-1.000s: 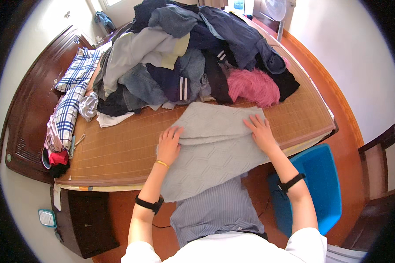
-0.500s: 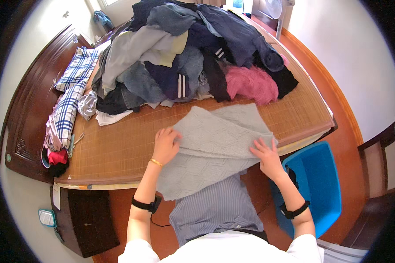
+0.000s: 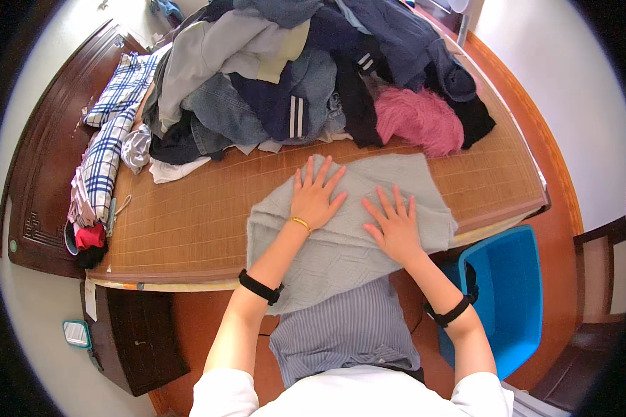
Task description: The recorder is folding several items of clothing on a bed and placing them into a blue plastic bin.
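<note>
A pale grey-green knitted sweater point(image 3: 292, 271), partly folded over itself, lies across the near edge of the bed and hangs down in front over my lap. My left hand point(image 3: 316, 192) rests flat on its upper part, fingers spread; a gold bracelet circles that wrist. To the right, my right hand point(image 3: 396, 226) also lies on the knit, palm down with the fingers apart. Neither hand grips the fabric. Below the sweater show my blue-grey striped trousers point(image 3: 348, 330).
Farther back on the bed mat point(image 3: 188, 222) rises a big heap of clothes point(image 3: 250, 104), with a fluffy pink garment point(image 3: 421, 121) at its right. A blue plastic tub point(image 3: 515, 299) stands on the floor at right. Checked pillows point(image 3: 108, 149) lie by the dark headboard point(image 3: 55, 160).
Both hands have moved inward over the sweater, the left going up and right, and now press flat on it. The sweater's left side has been folded in. The view has shifted slightly.
</note>
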Available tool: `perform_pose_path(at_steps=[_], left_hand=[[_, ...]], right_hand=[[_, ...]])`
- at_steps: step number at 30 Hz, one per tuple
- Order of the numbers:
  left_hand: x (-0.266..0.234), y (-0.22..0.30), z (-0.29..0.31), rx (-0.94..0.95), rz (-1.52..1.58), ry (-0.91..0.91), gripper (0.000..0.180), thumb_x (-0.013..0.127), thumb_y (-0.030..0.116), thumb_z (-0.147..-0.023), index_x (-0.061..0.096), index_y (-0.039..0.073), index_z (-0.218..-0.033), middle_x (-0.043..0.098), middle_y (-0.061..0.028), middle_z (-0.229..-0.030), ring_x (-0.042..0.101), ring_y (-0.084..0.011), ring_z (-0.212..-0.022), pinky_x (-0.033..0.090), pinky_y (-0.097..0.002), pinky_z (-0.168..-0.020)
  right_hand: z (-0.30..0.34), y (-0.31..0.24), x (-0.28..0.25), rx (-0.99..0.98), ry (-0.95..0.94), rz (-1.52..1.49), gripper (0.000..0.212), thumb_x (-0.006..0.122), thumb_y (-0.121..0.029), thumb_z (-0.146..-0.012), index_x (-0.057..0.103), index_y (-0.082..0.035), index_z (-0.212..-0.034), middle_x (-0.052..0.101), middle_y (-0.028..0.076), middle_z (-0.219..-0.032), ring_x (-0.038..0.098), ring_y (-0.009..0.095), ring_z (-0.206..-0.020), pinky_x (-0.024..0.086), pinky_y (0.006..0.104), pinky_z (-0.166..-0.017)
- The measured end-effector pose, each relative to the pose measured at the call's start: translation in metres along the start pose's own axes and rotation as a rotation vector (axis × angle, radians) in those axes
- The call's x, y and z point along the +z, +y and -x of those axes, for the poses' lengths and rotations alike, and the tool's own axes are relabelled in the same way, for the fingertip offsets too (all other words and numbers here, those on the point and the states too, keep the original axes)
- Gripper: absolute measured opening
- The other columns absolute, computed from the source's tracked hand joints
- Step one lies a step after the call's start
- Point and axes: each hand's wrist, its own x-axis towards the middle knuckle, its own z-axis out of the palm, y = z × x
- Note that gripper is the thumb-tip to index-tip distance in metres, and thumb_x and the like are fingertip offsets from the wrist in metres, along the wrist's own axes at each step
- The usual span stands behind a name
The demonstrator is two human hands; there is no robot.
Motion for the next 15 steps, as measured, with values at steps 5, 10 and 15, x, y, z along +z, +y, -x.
perform_pose_path(at_steps=[5, 10, 15], left_hand=[[0.005, -0.009, -0.024, 0.009, 0.008, -0.008, 0.057, 0.043, 0.050, -0.094, 0.035, 0.028, -0.146, 0.023, -0.0072, -0.155, 0.014, -0.0384, -0.143, 0.016, -0.0582, -0.112], [0.008, -0.018, -0.030, 0.059, 0.054, 0.023, 0.058, 0.044, 0.048, -0.093, 0.033, 0.027, -0.146, 0.021, -0.0083, -0.155, 0.015, -0.0379, -0.143, 0.015, -0.0594, -0.112], [-0.014, -0.013, 0.035, -0.148, 0.147, -0.005, 0.064, 0.051, 0.043, -0.091, 0.030, 0.021, -0.147, 0.019, -0.0127, -0.155, 0.015, -0.0392, -0.142, 0.014, -0.0607, -0.111]], right_hand=[[-0.013, 0.000, -0.002, 0.063, 0.009, -0.023, 0.050, 0.052, -0.042, -0.091, 0.047, -0.027, -0.138, 0.035, 0.011, -0.149, 0.029, 0.041, -0.136, 0.018, 0.0611, -0.109], [-0.019, -0.003, 0.011, 0.053, 0.022, 0.023, 0.050, 0.051, -0.039, -0.091, 0.047, -0.024, -0.139, 0.035, 0.012, -0.149, 0.029, 0.041, -0.136, 0.018, 0.0605, -0.109], [-0.007, 0.007, 0.015, 0.023, -0.006, 0.049, 0.049, 0.048, -0.036, -0.094, 0.046, -0.017, -0.139, 0.035, 0.014, -0.148, 0.027, 0.041, -0.137, 0.018, 0.0598, -0.109]])
